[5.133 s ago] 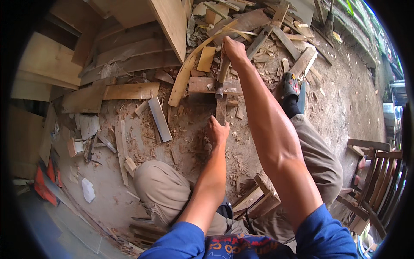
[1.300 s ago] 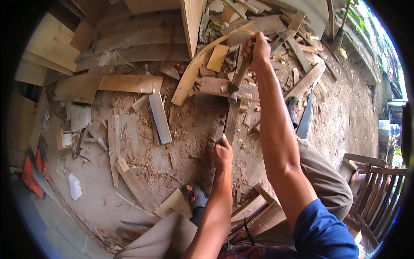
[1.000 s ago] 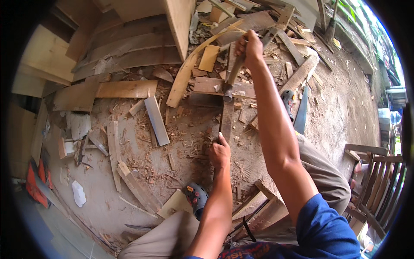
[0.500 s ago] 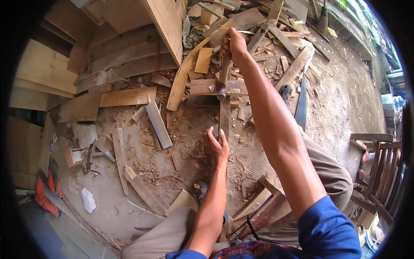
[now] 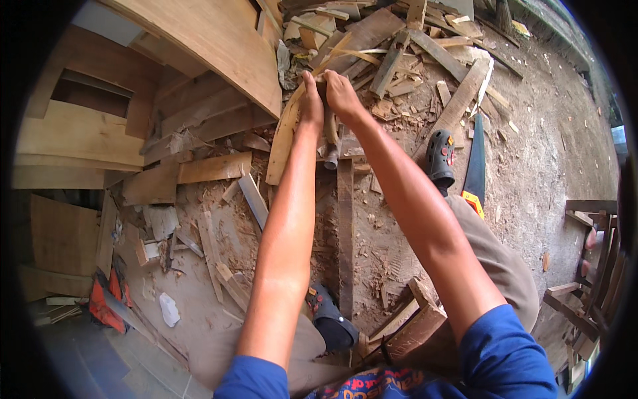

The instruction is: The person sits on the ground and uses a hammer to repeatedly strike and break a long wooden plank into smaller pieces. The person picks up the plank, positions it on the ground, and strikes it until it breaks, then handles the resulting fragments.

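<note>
My right hand is closed around a wooden-handled tool with a round metal lower end; its upper end is partly hidden between my hands. Close beside it, my left hand has its fingers stretched upward, palm facing the tool; whether it touches the tool is unclear. Below them, a long narrow wood strip lies on the ground, running toward me from a short wooden crosspiece. A curved pale board lies left of the tool, partly behind my left forearm.
Scrap wood is heaped at the far side. A handsaw lies right of my shoe. Plywood cabinetwork stands at left; a slatted wooden chair is at right. Wood chips cover the ground.
My left hand has left the wood strip and moved up beside my right hand. The right hand and its tool have shifted slightly left and nearer. The view has shifted too.
</note>
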Motion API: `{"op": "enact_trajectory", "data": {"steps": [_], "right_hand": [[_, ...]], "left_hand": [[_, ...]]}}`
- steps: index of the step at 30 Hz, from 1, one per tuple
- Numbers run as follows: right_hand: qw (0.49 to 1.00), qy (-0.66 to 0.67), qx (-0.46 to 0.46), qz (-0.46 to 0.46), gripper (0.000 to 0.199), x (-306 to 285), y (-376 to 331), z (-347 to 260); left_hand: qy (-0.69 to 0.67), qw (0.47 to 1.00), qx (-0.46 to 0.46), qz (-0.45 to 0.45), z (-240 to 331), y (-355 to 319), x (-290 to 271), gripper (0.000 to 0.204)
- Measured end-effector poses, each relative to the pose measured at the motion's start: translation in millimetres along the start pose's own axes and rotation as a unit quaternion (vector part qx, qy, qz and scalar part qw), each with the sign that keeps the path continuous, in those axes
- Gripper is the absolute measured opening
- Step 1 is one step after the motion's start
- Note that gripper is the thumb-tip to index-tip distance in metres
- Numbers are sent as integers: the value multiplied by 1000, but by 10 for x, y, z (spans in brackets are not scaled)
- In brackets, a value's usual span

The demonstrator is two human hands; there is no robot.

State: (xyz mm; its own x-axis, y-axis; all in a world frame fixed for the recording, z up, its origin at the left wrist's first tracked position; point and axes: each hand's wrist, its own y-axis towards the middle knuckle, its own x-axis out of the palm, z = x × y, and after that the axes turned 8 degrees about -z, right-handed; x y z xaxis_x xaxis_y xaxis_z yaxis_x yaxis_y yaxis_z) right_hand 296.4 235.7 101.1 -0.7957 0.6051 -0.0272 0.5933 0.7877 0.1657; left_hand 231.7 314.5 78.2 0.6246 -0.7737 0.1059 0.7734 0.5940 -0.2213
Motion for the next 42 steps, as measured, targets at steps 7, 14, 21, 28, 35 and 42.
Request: {"op": "enact_trajectory", "data": {"steps": [7,14,21,28,35,42], "right_hand": [[936,-158,141,280,51,212,-1777,568],[903,-221,351,115,76,737,-2630,886],[873,-263,390,129,74,709,-2586,851],[864,-261,414,116,81,717,-2525,742],[858,-296,399,132,74,805,-2550,859],[867,-284,385,138,76,770,-2573,922]], "left_hand": [[-50,993,0,-108,306,-90,8,60],[-85,980,-14,-181,472,52,36,34],[-74,996,19,-52,334,-63,385,31],[-122,990,68,-17,255,-101,387,27],[-131,987,90,2,264,-202,374,26],[-127,988,86,10,251,-234,435,29]]}}
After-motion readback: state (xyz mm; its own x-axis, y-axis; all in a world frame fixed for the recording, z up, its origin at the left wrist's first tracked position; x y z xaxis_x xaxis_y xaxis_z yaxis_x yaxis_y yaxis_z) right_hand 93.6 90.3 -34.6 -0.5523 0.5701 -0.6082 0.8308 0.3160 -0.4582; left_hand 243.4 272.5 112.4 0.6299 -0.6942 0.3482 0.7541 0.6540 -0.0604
